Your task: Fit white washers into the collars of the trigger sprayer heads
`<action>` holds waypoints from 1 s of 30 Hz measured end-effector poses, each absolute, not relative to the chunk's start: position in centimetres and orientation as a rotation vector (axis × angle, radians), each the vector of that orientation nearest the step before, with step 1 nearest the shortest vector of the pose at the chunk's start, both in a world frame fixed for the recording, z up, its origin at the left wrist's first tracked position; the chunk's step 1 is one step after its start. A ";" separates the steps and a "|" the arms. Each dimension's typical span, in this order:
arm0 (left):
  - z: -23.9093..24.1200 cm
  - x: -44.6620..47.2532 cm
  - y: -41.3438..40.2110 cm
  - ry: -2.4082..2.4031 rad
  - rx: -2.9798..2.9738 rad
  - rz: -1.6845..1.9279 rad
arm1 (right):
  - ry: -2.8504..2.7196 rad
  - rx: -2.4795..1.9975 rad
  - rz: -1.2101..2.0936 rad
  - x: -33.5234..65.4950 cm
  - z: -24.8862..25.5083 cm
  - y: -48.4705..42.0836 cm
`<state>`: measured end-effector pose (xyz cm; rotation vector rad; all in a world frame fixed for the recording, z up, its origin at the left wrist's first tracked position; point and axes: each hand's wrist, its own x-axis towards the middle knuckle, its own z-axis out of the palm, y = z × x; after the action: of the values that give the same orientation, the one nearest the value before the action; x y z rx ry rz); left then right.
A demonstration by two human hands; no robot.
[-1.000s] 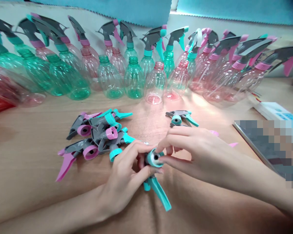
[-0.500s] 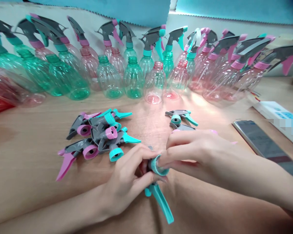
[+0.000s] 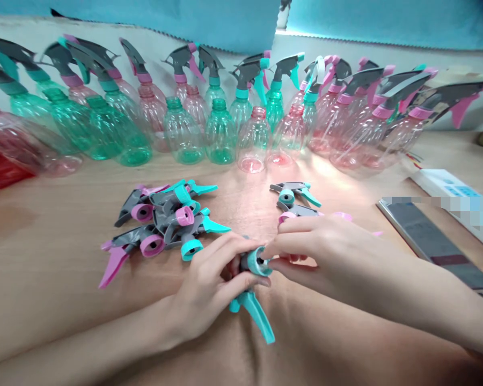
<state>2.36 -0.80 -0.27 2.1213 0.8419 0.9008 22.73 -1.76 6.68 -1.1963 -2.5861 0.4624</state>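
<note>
My left hand (image 3: 209,284) is closed around a grey spray trigger head (image 3: 251,295) whose teal lever hangs down toward me. Its teal screw cap (image 3: 260,261) faces up and to the right. My right hand (image 3: 326,252) pinches that cap with fingertips. Both hands hover just above the wooden table (image 3: 44,268). To the left of my left hand lies a pile of trigger heads (image 3: 165,222) with pink and teal caps. Two more trigger heads (image 3: 293,195) lie just beyond my right hand.
A long row of green and pink clear bottles (image 3: 221,128) stands along the back, several with trigger heads screwed on. A phone (image 3: 430,241) and a white box (image 3: 446,187) lie at the right. Red plastic bags (image 3: 0,161) sit at the far left.
The teal cap has turned between my fingers and now faces more upward. The view shifted slightly; both hands keep their grip on the trigger head.
</note>
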 end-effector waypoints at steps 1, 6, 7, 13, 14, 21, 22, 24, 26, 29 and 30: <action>-0.3 2.4 -0.8 0.868 2.120 0.909 | -2.560 -1.200 0.476 22.5 6.7 -1.8; 0.5 2.3 -1.0 0.848 2.223 0.845 | -2.570 -1.158 0.475 22.6 7.5 -1.8; 0.8 2.1 -1.0 0.832 2.290 0.853 | -2.567 -1.142 0.450 22.9 7.8 -1.9; 4.8 -0.6 0.7 1.059 2.647 0.974 | -2.436 -1.153 0.221 24.5 9.5 -2.4; 5.6 -1.4 1.2 1.162 2.643 1.005 | -2.426 -1.162 0.214 24.5 9.6 -2.5; 7.7 -6.5 4.8 1.689 2.533 0.758 | -2.507 -1.282 0.351 24.5 8.8 -1.9; 7.1 -6.8 5.2 1.688 2.510 0.728 | -2.529 -1.295 0.365 24.5 8.6 -1.8; 5.8 -7.0 5.6 1.575 2.529 0.666 | -2.575 -1.316 0.383 24.6 8.4 -1.5; 4.4 -6.8 5.8 1.539 2.535 0.660 | -2.600 -1.332 0.386 24.7 8.2 -1.4; 3.1 -6.4 5.8 1.511 2.550 0.622 | -2.607 -1.360 0.414 24.6 7.9 -1.4; 2.8 -6.2 5.9 1.508 2.567 0.609 | -2.609 -1.369 0.435 24.5 7.9 -1.3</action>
<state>-6.24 5.88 2.83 2.5669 1.5080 0.6095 24.53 -1.35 7.86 -1.3692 -2.6088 0.4350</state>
